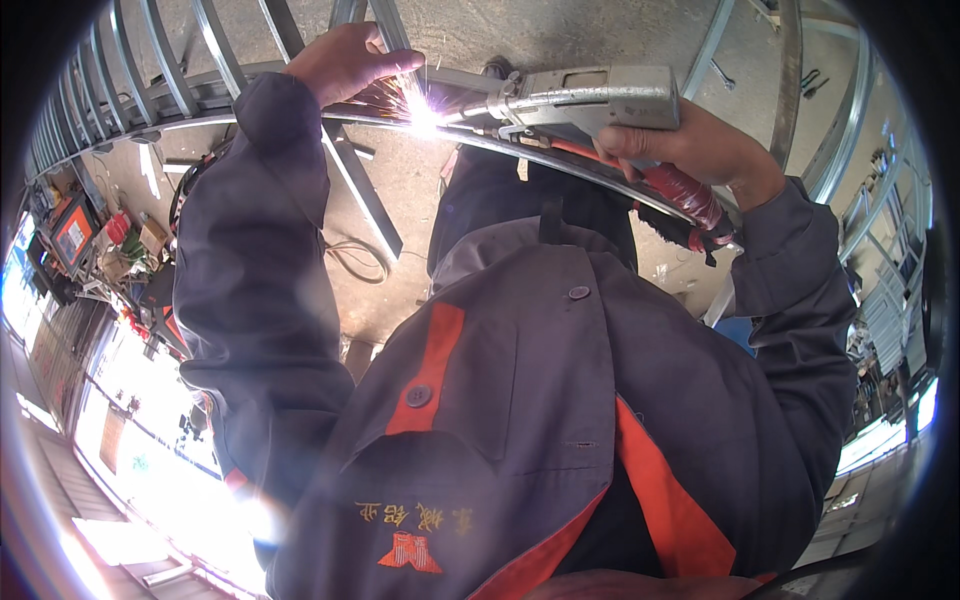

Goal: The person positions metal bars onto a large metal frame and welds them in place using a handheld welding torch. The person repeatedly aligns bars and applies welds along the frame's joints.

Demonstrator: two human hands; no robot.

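My right hand [715,150] is closed around a grey welding gun [640,95], its nozzle pointing left. A bright arc with orange sparks [425,118] burns at its tip. My left hand [345,62] grips a flat metal bar [388,22] just above the arc, thumb laid across it. The bar's lower end meets a long curved metal rail [215,121]; glare hides the joint. Red wrapping [690,195] covers the gun's lower part below my right hand.
Several parallel metal bars [165,60] stand along the rail at left. A loose metal strip [365,195] slants below the rail, near a coiled cord [357,262]. A wrench [722,75] and pliers [810,82] lie on the concrete floor. Equipment [75,235] stands at far left.
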